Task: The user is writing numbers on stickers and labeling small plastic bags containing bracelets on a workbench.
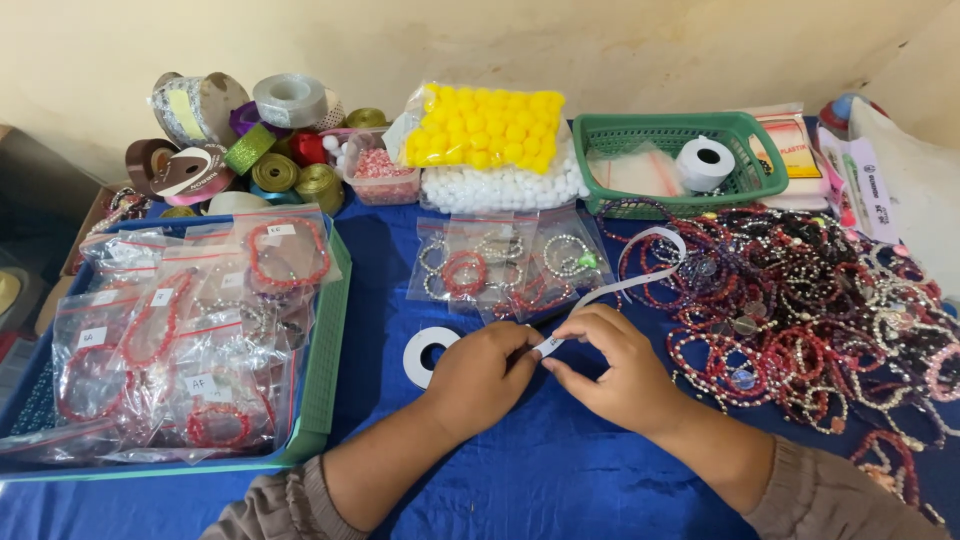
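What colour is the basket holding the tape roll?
Green basket, clearest in the head view.

blue-clothed table (560, 470), bracelet pile (800, 310), green tray (325, 370)

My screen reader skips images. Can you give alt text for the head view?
Two hands, left hand and right hand, pinch a white label strip over a blue tablecloth. Bagged bracelets fill a tray at left; loose beaded bracelets pile at right.
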